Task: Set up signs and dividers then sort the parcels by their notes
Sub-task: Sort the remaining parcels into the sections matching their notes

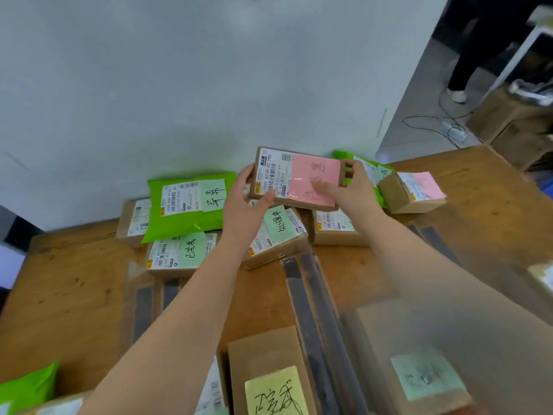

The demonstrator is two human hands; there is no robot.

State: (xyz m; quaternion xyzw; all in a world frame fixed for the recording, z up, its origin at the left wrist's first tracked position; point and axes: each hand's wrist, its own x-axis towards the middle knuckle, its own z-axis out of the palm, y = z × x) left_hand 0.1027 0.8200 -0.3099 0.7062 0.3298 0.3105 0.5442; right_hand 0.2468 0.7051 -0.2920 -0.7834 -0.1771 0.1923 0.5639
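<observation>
— Both your hands on the pink-note parcel (296, 178)?
— Yes. You hold it raised above the pile at the table's (74, 289) far edge, by the wall (179, 70). Your left hand (250, 196) grips its left end, thumb on the label; your right hand (348, 187) grips the right end, fingers curled.
— Room?
— Green mailer (188, 202) lies left, small box (411, 191) right. Bare wood is at your left forearm.

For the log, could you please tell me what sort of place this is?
Probably a parcel sorting desk in an office or depot: labelled boxes and green mailers with colour notes lie on a wooden table, and both hands hold a box.
</observation>
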